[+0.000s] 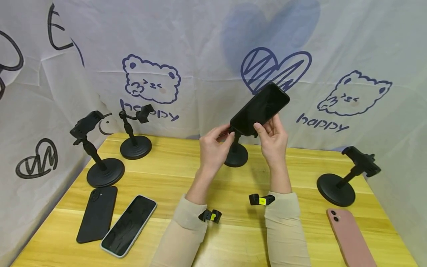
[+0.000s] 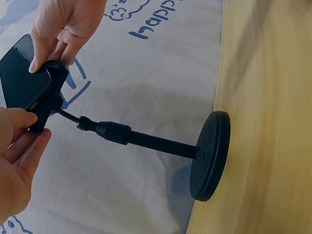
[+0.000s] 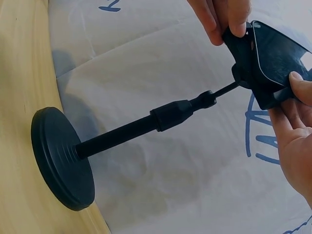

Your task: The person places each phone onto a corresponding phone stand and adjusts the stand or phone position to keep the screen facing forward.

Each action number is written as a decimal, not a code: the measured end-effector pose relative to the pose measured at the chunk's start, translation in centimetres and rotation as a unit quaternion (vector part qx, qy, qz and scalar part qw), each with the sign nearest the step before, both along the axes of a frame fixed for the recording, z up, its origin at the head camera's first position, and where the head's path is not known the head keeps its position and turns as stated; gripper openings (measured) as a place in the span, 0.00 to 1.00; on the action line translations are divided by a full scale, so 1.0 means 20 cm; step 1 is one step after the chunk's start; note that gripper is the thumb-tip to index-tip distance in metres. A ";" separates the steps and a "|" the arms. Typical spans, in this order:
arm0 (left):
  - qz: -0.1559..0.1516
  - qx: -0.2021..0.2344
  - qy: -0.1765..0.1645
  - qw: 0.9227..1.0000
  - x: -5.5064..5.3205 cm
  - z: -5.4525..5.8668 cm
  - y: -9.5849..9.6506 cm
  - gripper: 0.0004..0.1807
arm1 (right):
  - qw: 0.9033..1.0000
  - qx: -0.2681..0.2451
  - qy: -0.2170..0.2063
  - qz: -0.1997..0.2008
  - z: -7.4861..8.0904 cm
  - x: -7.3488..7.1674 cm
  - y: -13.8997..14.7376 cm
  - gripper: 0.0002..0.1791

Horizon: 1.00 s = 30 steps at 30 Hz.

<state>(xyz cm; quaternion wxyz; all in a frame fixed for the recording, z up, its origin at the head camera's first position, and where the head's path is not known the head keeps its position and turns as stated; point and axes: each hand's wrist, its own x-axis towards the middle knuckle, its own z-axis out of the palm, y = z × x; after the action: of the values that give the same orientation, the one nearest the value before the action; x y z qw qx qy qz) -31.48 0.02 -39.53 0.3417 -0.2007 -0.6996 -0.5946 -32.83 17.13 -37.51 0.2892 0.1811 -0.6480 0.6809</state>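
Observation:
A black smartphone (image 1: 261, 109) sits tilted in the clamp (image 2: 56, 83) of a black phone stand, screen toward me. My left hand (image 1: 215, 148) pinches the clamp's left end between thumb and fingers, beside the phone's lower edge. On the other side my right hand (image 1: 275, 142) holds the phone, its thumb on the screen and its fingers behind, close against the clamp. The thin neck and pole (image 3: 131, 131) run from the clamp down to the round base (image 1: 236, 155) on the table. The phone hides much of the clamp in the head view.
Two black phone stands (image 1: 105, 172) (image 1: 136, 147) are at the left and another stand (image 1: 336, 190) at the right. A black phone (image 1: 97, 215) and a white-edged phone (image 1: 129, 226) lie front left, a pink phone (image 1: 351, 237) front right. Printed cloth (image 1: 207, 44) hangs behind the wooden table (image 1: 173, 163).

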 end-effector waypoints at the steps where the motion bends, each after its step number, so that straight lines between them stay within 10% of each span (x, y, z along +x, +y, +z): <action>1: 0.001 -0.001 0.002 1.000 0.00 0.00 0.00 0.14 | 1.000 0.004 0.003 -0.001 0.00 0.00 0.00 0.37; 30: -0.015 -0.021 0.002 1.000 -0.01 0.01 -0.07 0.14 | 0.998 0.060 -0.005 -0.023 0.02 0.01 0.01 0.36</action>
<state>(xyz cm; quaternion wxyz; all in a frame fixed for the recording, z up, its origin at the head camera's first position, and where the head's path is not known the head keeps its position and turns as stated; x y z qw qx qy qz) -31.73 -1.36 -39.37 0.3302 -0.2197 -0.7081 -0.5842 -32.58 17.37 -37.11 0.2900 0.1796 -0.6929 0.6353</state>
